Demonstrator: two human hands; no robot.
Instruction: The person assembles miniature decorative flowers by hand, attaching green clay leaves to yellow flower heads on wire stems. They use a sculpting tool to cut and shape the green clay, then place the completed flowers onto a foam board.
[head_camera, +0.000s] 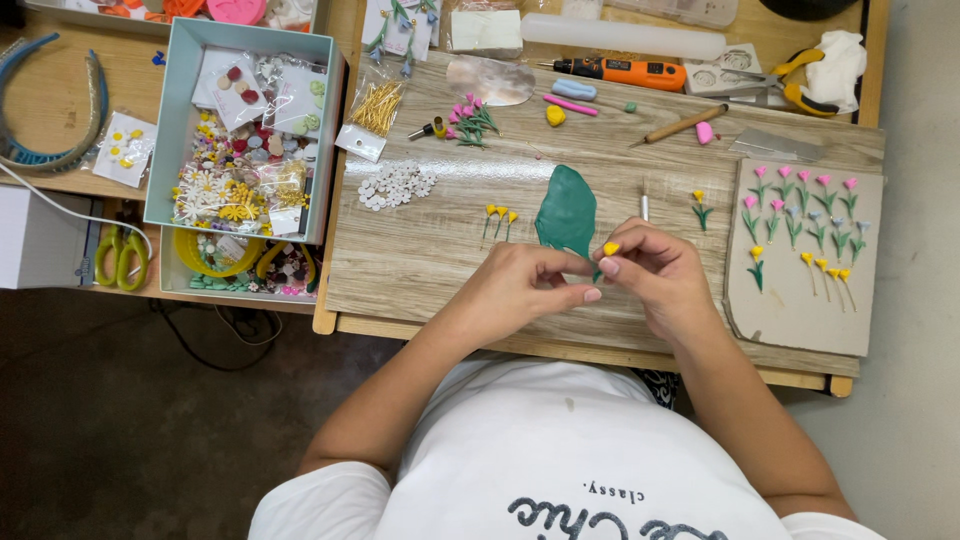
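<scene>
Head view, close in first: your left hand (535, 285) and right hand (655, 275) meet just above the near edge of the wooden surface (420, 260). The fingers of both are pinched on one tiny yellow clay flower (611, 248) with a green stem, right at the lower tip of the flattened green clay sheet (567, 212). Looks to me like you're mid-shaping or joining bud to stem, so the next bit probably wants a really light pinch or it'll squash. A bit further out, three finished yellow flowers (499, 213) lie left of the sheet. The grey board (800, 310) to your right carries rows of pink and yellow ones. Far side: orange craft knife (625, 71), clear roller (620, 36).
</scene>
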